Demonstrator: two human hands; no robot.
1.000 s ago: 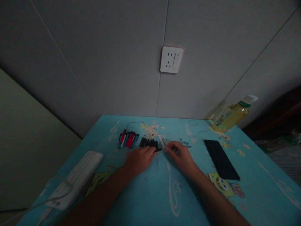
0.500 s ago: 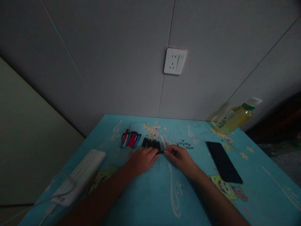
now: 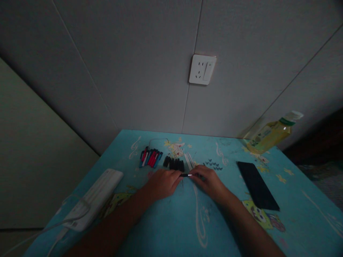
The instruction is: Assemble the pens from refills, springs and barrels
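Over the middle of the table, my left hand (image 3: 164,184) pinches a short black pen part (image 3: 184,175). My right hand (image 3: 210,181) is closed at the other end, fingertips on a thin pale refill (image 3: 190,175) in line with the black part. How far one sits inside the other is too small to tell. Just behind my left hand lies a row of black pen grips (image 3: 174,164). Several thin white refills (image 3: 189,160) lie behind my right hand. Small dark clip-like pieces (image 3: 213,164) sit to its right. Red, blue and white pen barrels (image 3: 150,157) are bunched farther left.
A white power strip (image 3: 95,200) with a cable lies at left. On the right are a dark flat phone-like slab (image 3: 257,185) and a bottle of yellow liquid (image 3: 270,135). The patterned blue tablecloth (image 3: 171,228) meets a grey wall with a socket (image 3: 203,69).
My hands have drawn slightly apart, and more of the pale refill shows between them. The whole view has shifted a little; the other things lie as before.
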